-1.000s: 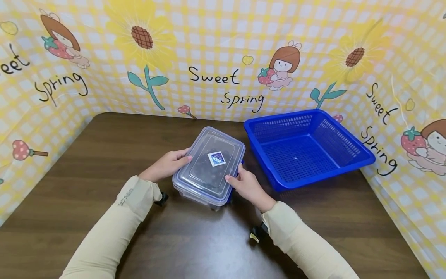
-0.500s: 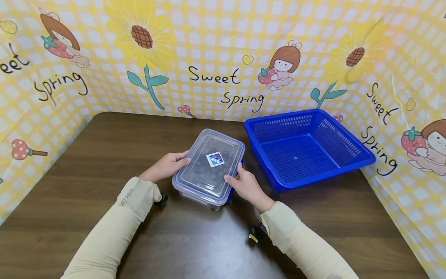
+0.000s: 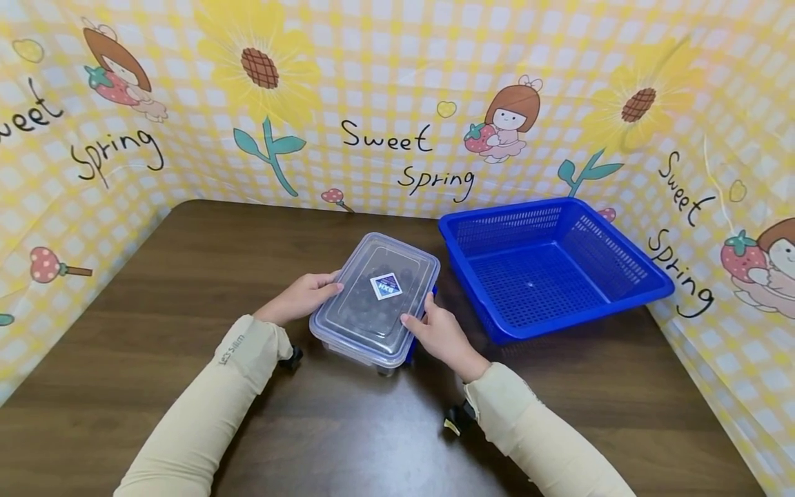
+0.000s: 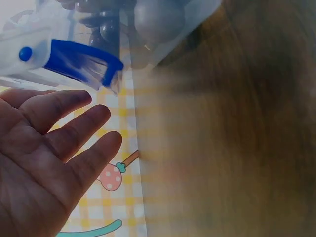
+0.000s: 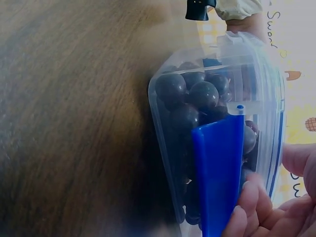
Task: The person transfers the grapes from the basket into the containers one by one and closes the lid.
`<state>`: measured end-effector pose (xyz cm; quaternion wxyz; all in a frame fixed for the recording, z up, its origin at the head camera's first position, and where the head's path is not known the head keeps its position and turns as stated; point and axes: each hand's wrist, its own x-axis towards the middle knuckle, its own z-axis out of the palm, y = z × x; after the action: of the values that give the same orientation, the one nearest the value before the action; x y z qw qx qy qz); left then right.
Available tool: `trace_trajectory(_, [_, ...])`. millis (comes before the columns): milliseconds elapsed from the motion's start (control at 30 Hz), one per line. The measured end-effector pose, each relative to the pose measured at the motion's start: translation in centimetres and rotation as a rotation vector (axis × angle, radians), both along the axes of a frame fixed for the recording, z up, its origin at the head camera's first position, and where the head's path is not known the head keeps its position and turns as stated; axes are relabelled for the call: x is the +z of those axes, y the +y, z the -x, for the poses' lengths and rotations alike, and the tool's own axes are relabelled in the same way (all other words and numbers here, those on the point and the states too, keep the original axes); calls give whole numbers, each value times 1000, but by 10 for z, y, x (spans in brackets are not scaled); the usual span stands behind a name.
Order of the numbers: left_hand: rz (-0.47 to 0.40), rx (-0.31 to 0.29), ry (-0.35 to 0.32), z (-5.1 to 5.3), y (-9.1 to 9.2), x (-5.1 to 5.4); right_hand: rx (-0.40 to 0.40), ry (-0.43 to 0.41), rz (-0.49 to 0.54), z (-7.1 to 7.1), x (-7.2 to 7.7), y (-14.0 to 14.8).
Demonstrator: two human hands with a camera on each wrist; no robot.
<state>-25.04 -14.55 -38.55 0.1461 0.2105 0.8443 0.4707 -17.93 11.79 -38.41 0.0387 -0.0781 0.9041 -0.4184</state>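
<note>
A clear plastic food container (image 3: 373,324) with a lid and a blue and white sticker stands in front of me, angled on the table. Dark round balls (image 5: 202,94) show through its wall. My left hand (image 3: 304,297) holds its left side, thumb on the lid rim; in the left wrist view several fingers stretch out below a raised blue latch (image 4: 79,59). On the right side, my right hand (image 3: 439,331) grips the container, thumb on the lid and fingertips at another blue latch (image 5: 219,173), which sticks outward. The left thumb is hidden in the left wrist view.
A blue perforated basket (image 3: 478,304) stands right of the container, close to the back of the brown wooden table (image 3: 205,255). A yellow checked cloth (image 3: 385,83) with printed flowers and figures hangs around the back and sides.
The container's lid has tipped very slightly, its far edge a little lower. Both hands keep their places on it. The whole head view has shifted slightly.
</note>
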Motion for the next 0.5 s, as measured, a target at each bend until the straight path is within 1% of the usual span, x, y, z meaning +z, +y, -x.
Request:
trace_trajectory(100, [-3, -7, 30, 2, 2, -2, -6, -25, -7, 0, 0, 1])
trace_trajectory(200, [17, -21, 71, 3, 3, -2, -12, -52, -15, 0, 0, 1])
trace_trajectory(300, [41, -28, 81, 4, 3, -3, -24, -66, -20, 1, 0, 1])
trace_trajectory(400, [58, -33, 90, 6, 3, -4, -29, -49, 13, 1, -1, 1])
trace_trajectory(500, [55, -40, 87, 7, 4, -4, -9, -12, 56, 3, -3, 3])
